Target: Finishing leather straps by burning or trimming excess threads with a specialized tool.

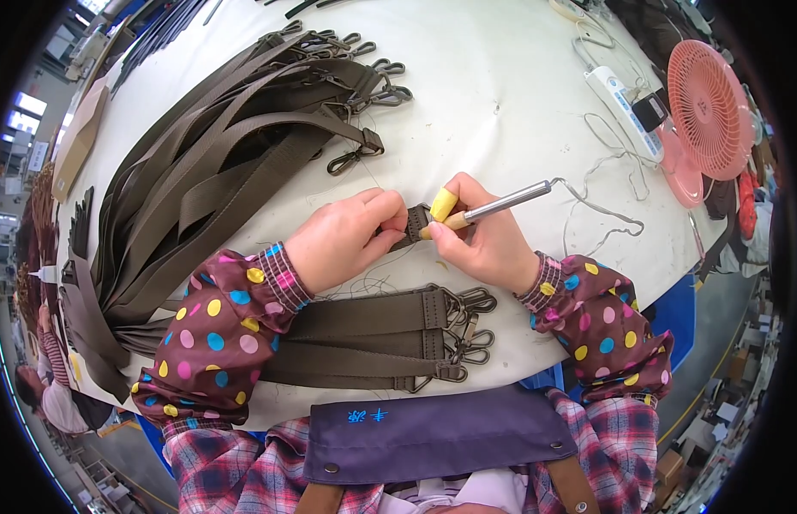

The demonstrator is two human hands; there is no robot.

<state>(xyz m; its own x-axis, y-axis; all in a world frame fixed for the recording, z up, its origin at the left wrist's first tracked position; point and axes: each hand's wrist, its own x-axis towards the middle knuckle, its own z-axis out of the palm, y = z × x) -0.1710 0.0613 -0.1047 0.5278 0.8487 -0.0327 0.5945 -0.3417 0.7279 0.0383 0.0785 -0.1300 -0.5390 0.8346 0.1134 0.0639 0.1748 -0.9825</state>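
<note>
My left hand [351, 234] is closed on the edge of a dark olive strap end [415, 224], which has a stitched leather-like tab. My right hand [491, 236] grips a corded pen-shaped tool [512, 200], like a soldering iron, with a metal shaft and a tan section near the fingers. A yellow finger cover [443, 204] sits on one right fingertip. The tool's lower end is at the strap end; its tip is hidden by my fingers. Nearer me, below my hands, lie several webbing straps [356, 338] with dark metal snap hooks [477, 300].
A large pile of olive straps [218, 146] with hooks covers the left of the white table [467, 111]. At right stand a pink fan [709, 107] and a white power strip [623, 111] with a black plug. A thin cord [600, 208] loops across the tabletop. Loose threads lie about.
</note>
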